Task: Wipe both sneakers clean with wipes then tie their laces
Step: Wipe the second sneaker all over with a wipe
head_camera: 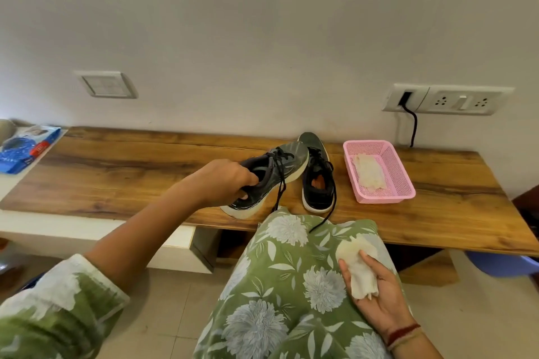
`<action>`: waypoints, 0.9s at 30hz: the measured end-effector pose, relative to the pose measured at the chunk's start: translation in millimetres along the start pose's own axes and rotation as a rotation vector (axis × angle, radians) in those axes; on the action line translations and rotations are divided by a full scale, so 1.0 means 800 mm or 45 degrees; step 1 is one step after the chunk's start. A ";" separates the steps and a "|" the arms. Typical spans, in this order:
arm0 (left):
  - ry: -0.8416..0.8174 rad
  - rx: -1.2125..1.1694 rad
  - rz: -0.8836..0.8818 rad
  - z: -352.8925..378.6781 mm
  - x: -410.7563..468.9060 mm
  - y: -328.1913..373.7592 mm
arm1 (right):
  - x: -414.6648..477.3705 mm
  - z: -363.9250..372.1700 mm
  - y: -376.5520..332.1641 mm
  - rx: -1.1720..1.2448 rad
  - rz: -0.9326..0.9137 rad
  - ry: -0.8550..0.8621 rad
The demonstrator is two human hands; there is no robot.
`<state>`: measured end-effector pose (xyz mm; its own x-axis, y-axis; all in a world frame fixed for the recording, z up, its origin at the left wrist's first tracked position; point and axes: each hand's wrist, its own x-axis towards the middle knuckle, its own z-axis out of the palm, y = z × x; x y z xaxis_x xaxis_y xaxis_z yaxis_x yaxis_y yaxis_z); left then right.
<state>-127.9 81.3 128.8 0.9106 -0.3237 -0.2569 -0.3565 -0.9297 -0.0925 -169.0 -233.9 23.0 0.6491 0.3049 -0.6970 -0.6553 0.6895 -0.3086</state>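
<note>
Sneaker (280,167), tilted above bench (116,181), collar gripped by left hand (224,183): best brought to lap, sole edge outward. Second sneaker (318,183), on bench, laces untied. Wipe (358,268), thumb-pinned in upturned right hand (379,297): advise clean fold outward.

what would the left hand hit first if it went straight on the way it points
The left hand grips one sneaker and points forward-right. Likely first in line is the other sneaker standing on the bench, then the pink basket; depth is unclear.
</note>
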 end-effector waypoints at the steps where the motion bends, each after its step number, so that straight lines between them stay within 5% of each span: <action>1: 0.001 0.032 -0.014 -0.002 -0.007 -0.001 | 0.000 0.000 -0.001 -0.044 0.009 -0.001; 7: 0.075 0.099 -0.092 -0.049 -0.074 -0.015 | -0.042 0.055 -0.026 -0.671 -0.156 -0.359; 12: 0.249 0.248 0.022 -0.088 -0.103 0.006 | -0.097 0.174 -0.051 -2.091 -1.387 -0.713; 15: 0.295 0.265 0.059 -0.094 -0.105 0.025 | -0.089 0.233 -0.059 -2.779 -1.901 -0.872; 21: 0.550 0.172 0.248 -0.082 -0.103 0.037 | -0.072 0.269 -0.066 -3.328 -1.866 -1.133; 27: 0.611 0.134 0.275 -0.076 -0.088 0.055 | -0.082 0.272 -0.081 -3.564 -1.930 -0.861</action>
<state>-194.7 52.7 201.2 0.7987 -0.5723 0.1858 -0.5428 -0.8185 -0.1882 -84.9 -155.6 229.6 0.3445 0.9379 0.0404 0.9039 -0.3430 0.2555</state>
